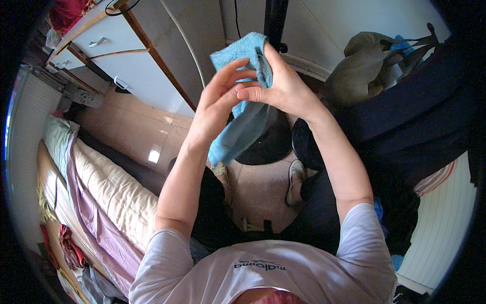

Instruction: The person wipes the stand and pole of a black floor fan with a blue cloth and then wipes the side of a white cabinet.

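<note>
A light blue terry cloth (238, 53) is raised in front of me, folded at the top. Its lower end (228, 144) hangs down and is blurred by motion. My right hand (283, 86) grips the cloth from the right side; most of its fingers are hidden behind the fabric, and its thumb points left. My left hand (220, 93) is at the cloth's left side with bent fingers apart in front of the fabric. The left fingertips lie over the cloth, close to the right thumb; whether they press on it is unclear.
Behind the cloth stands a black pole (276, 23) with a round black base (268, 142) on the tiled floor. A white cabinet (136, 76) is at the far left, a bed with a cream quilt (111, 177) at left. Dark fabric (400, 121) and a grey-green bag (354, 71) are on the right.
</note>
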Demonstrator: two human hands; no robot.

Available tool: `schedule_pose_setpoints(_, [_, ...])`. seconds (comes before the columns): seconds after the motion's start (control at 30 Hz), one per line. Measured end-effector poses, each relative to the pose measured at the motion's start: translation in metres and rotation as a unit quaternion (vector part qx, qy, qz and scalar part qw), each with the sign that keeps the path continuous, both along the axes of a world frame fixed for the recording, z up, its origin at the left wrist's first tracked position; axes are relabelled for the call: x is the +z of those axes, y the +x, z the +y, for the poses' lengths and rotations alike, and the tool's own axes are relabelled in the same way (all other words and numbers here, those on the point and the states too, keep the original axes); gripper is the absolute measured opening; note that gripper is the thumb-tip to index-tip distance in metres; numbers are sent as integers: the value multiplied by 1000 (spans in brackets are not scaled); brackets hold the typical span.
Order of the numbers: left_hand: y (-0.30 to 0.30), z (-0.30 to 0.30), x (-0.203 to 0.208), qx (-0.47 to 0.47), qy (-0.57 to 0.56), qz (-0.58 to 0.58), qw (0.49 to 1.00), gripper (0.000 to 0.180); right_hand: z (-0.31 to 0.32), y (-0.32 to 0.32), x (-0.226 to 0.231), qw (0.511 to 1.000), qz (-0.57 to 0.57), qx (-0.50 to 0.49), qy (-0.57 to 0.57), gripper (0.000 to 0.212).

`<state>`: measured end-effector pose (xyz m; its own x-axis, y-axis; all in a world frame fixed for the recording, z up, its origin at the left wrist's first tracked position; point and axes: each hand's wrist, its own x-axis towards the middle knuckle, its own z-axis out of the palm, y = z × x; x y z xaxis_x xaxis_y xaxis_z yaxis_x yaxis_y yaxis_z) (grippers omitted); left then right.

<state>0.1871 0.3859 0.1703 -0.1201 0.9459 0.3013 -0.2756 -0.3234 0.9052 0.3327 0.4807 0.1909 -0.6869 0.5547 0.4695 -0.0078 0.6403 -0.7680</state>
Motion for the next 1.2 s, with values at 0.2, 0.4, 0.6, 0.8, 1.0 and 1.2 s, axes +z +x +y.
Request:
schedule_pose_setpoints(0.2, [-41,8,-18,205,24,55,977,37,16,6,4,963,175,46,-198,54])
schedule_pose_setpoints(0.4, [-25,20,-47,-53,-18,55,997,104,5,11,28,892,242,70,-375,54])
schedule_pose_setpoints(0.6, [-10,-1,-24,-26,-67,115,991,44,21,11,22,893,232,60,-382,37])
schedule_pose_setpoints(0.8, [-31,-5,-14,11,-98,125,987,25,33,31,29,983,-130,-75,-108,20])
schedule_pose_setpoints(1.0, [-25,-11,-8,-135,-96,249,954,18,20,29,40,995,-93,9,38,78])
schedule_pose_setpoints(1.2, [-27,-15,-10,-224,-123,148,955,28,9,11,13,926,-119,285,-218,106])
